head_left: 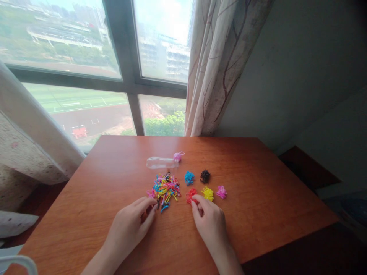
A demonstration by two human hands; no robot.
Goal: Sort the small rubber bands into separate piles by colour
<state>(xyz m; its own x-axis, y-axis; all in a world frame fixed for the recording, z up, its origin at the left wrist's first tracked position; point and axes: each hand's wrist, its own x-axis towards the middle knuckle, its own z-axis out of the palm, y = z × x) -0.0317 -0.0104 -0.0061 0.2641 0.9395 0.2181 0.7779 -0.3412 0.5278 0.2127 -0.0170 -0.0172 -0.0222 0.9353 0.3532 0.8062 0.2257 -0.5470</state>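
A mixed heap of small, thin, loop-like pieces [166, 187] in several colours lies on the table. At its near left edge is my left hand [133, 219], thumb and forefinger pinched beside a dark piece; whether they grip it is unclear. My right hand [209, 219] pinches at the near side of a small red heap [191, 195], and its fingertips hide what they may hold. Close by on the right are single-colour heaps: yellow [208, 194], pink [221, 192], blue [189, 178] and black [205, 176].
Behind the mixed heap, a clear plastic bottle [162, 162] lies on its side, a pink cap [178, 156] at its right end. The brown wooden table [258, 214] reaches toward a window and curtain [218, 68]. A white curved object [18, 260] shows at bottom left.
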